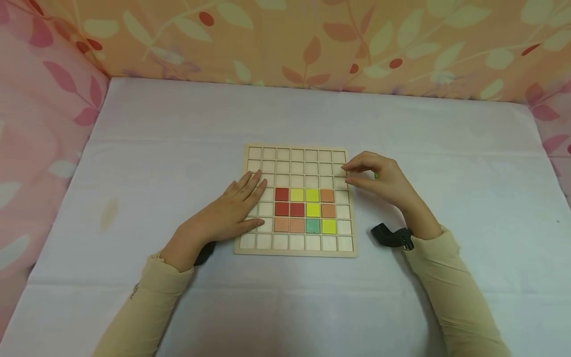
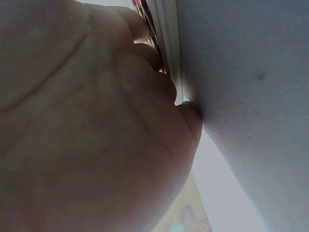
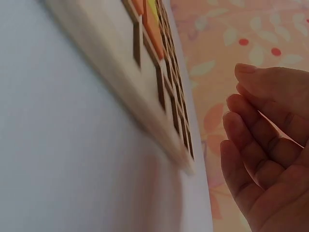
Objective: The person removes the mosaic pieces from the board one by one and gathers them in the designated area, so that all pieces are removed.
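A square wooden grid board lies flat on the table in the head view, its cells shallow and pale. Red, yellow and orange square tiles, plus one teal tile, fill a block of cells in its lower middle. My left hand rests with spread, straight fingers on the board's left side. Over the upper right edge hovers my right hand, thumb and fingers bent loosely and apart; the right wrist view shows nothing between the fingertips. Something small and green peeks out by this hand, mostly hidden.
White cloth covers the table. Flowered fabric stands up along the back and both sides. A black wrist device sits at the right cuff; another dark one shows under the left wrist.
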The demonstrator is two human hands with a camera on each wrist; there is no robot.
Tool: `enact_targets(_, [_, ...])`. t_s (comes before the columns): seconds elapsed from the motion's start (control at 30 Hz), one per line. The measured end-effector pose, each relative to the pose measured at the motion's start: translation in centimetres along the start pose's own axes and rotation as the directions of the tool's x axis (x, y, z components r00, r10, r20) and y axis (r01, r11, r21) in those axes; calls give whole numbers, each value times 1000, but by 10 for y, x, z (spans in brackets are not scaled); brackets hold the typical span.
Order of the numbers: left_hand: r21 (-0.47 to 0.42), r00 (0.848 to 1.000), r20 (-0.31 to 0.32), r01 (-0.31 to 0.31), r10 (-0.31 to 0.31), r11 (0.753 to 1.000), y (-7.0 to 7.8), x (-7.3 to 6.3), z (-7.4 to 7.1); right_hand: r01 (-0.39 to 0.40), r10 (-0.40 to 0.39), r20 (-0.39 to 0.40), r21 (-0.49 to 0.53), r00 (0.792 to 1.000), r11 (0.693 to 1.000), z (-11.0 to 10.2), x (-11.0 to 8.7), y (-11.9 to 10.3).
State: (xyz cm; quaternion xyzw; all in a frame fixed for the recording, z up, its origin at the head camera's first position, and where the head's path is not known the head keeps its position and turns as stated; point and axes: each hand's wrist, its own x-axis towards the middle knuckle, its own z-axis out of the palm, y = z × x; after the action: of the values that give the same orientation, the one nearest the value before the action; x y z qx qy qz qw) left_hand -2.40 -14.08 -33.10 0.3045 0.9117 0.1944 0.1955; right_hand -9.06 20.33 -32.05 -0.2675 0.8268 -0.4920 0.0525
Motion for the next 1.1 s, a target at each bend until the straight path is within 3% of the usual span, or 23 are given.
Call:
enact_targets(0.2, [-3,1000,10,0,0,1000,0,2,1,63,-64,32,19,997,998,9,10,-5])
enact_targets(0.4, [9,1000,9,10,-10,1000,2,2,1,53,-53,51,13,997,999,18,16,-10])
enact_targets(0.57, [81,999,0,39,-40,996,6,2,1,40,-42,86,30,995,999,29,24,-16])
enact_targets(0.83, [133,1000,-22,0,2,991,12,3,0,24,-31,155,50,987,998,44,36,-24])
enact_targets(1.1, [133,1000,-1,4,-3,991,12,4,-1,15,-30,229,70,973,997,56,42,-27])
